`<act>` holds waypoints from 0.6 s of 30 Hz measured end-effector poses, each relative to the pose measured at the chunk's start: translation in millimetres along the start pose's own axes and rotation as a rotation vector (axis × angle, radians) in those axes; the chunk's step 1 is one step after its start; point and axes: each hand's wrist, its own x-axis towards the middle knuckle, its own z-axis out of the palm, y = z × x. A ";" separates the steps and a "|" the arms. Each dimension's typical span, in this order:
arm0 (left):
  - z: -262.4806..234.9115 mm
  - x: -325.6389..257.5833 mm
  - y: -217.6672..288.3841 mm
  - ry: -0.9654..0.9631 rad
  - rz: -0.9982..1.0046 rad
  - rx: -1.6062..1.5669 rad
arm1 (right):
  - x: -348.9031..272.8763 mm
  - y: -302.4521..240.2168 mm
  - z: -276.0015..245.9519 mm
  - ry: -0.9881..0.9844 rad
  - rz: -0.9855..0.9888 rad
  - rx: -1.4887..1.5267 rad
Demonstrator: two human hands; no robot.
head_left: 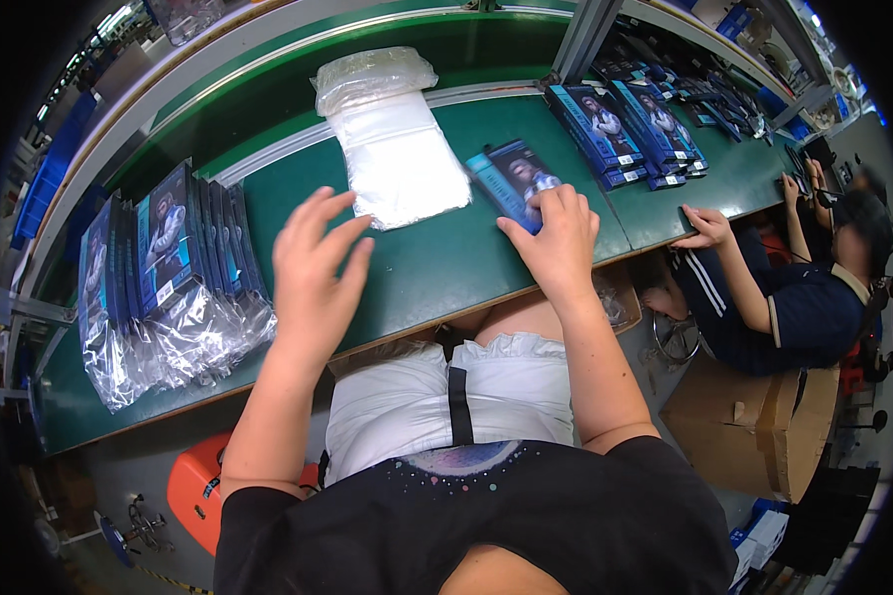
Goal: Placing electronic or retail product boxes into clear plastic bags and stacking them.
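My right hand (558,236) rests its fingers on a flat blue box (509,176) lying on the green table (437,268), gripping its near edge. My left hand (313,266) hovers open above the table, fingers spread, holding nothing. Just beyond it lies a stack of clear plastic bags (392,149), its near end close to my left fingertips.
A row of blue boxes in clear bags (164,288) leans at the left of the table. More blue boxes (630,129) are stacked at the right. A co-worker (794,297) sits to my right with a hand on the table edge. Cardboard boxes (754,426) stand on the floor.
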 end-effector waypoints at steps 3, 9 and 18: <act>35.5 4.8 -8.1 -0.062 0.016 0.072 | -3.4 -3.1 2.6 0.109 -0.102 -0.049; 57.1 23.1 -28.3 -0.146 -0.009 0.072 | 5.1 5.3 -3.5 -0.022 -0.023 -0.053; 51.2 26.7 -34.4 -0.108 0.068 0.082 | -5.1 -2.6 -16.9 -0.162 0.082 1.224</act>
